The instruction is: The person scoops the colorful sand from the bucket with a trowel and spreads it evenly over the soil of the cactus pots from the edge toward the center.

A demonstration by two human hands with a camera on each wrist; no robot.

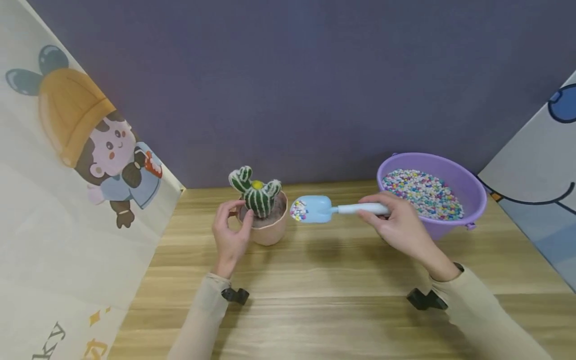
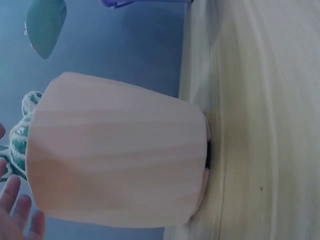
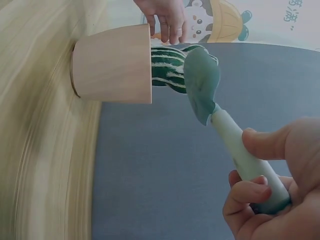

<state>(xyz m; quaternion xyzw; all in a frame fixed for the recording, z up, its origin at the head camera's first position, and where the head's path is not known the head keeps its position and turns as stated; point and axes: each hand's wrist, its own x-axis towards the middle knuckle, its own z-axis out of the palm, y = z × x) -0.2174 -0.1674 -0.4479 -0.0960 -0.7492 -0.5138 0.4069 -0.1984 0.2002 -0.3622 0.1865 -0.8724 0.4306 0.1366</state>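
Note:
A light-blue toy trowel (image 1: 318, 210) carries a small heap of multicoloured beads (image 1: 299, 210) at its tip. My right hand (image 1: 402, 225) grips its pale handle, fingers curled around it and thumb along the top. The blade hangs just right of a pink pot (image 1: 269, 233), above the table. A green striped cactus (image 1: 259, 202) with white fuzz and a yellow flower stands upright in brownish-grey filling. My left hand (image 1: 231, 232) is at the pot's left rim, its thumb and index fingertips right at the cactus's side; the other fingers extend loosely in the left wrist view.
Behind my right hand, a purple bucket (image 1: 477, 200) holds many coloured beads. The wooden table (image 1: 310, 300) meets a dark blue-grey backdrop (image 1: 288, 90). Cartoon-printed panels border it on the left (image 1: 27, 200) and right.

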